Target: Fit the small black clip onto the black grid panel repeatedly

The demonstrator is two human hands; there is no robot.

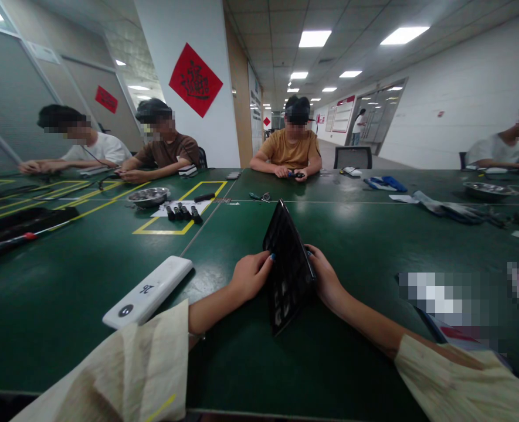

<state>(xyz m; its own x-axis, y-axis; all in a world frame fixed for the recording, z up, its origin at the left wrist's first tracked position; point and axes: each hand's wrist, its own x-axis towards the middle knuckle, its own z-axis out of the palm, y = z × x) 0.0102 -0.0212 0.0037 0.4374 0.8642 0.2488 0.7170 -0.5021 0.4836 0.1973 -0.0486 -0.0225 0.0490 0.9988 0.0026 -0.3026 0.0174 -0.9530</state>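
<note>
A flat black panel with rows of slots, like a keyboard, stands on its edge on the green table in front of me. My left hand grips its left side, fingers curled round the edge. My right hand holds the right side, mostly hidden behind the panel. Both of my forearms wear loose cream sleeves.
A white power bank lies left of my left arm. A metal bowl and small black parts sit in a yellow-taped box. Red-handled tools lie far left. Several people sit around the table's far side.
</note>
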